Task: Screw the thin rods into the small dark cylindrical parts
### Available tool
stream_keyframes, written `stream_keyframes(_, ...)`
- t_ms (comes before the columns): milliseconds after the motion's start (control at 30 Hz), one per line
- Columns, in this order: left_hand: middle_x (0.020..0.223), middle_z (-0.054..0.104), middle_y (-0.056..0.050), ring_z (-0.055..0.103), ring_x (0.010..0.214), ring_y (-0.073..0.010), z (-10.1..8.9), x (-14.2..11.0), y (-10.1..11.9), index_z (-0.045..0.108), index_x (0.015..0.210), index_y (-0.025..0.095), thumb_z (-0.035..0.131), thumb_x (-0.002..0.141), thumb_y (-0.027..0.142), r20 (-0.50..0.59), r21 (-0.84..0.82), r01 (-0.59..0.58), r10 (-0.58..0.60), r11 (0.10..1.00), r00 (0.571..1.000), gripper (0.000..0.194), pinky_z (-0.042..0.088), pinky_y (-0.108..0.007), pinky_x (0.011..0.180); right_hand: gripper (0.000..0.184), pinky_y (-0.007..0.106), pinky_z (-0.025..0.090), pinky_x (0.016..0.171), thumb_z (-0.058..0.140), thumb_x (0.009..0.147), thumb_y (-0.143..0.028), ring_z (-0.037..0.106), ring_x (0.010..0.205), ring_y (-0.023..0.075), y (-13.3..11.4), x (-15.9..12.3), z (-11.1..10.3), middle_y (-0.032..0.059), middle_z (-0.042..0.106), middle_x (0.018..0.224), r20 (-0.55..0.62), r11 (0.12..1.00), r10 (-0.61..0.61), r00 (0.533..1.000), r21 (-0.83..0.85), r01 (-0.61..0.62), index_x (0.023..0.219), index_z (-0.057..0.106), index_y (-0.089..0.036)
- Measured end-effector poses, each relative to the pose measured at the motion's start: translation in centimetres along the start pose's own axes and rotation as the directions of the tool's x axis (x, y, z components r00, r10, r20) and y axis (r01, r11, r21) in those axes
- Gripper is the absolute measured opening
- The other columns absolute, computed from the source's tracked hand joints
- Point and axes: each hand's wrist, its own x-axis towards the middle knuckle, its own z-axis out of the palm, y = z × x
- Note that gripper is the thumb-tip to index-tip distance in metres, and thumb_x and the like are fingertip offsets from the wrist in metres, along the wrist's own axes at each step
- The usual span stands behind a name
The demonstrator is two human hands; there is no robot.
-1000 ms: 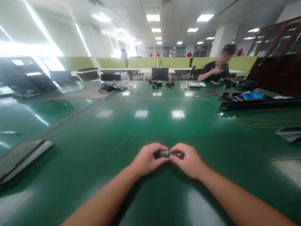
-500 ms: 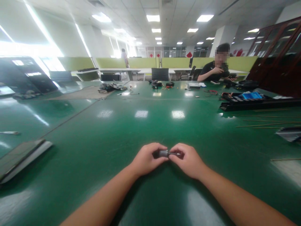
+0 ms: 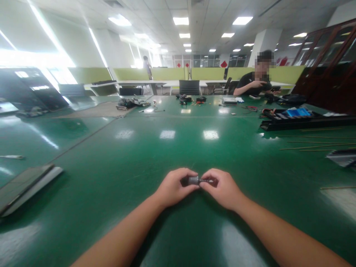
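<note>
Both my hands rest together on the green table (image 3: 178, 148) near its front edge. My left hand (image 3: 172, 187) is closed around one end of a small grey metal cylinder (image 3: 194, 180). My right hand (image 3: 224, 189) pinches the thin dark end that sticks out of the cylinder to the right. The fingers of both hands hide most of the part, so I cannot tell its full shape.
A flat dark panel (image 3: 25, 183) lies at the left. Thin wooden rods (image 3: 317, 144) and a long black tray (image 3: 303, 120) lie at the right. Tools and cables are scattered at the far end, where a seated person (image 3: 254, 83) works.
</note>
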Motion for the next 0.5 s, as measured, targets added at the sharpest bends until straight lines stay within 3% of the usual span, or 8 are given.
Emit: stream_keyframes(500,0.096,0.073,-0.005,0.068,0.086,-0.0188,-0.11,0.02,0.02,0.069,0.103,0.02,0.074,0.079,0.033,-0.013,0.004,0.001,-0.001,1.0,1.0,0.028,0.053,-0.031,0.079,0.005,0.026,0.048,0.065,0.07,0.08,-0.022,0.063,0.071,0.0167,0.1,-0.05,0.03,0.0023,0.07,0.08,-0.009,1.0,0.008,1.0,0.003,-0.008,0.083,0.072,-0.02)
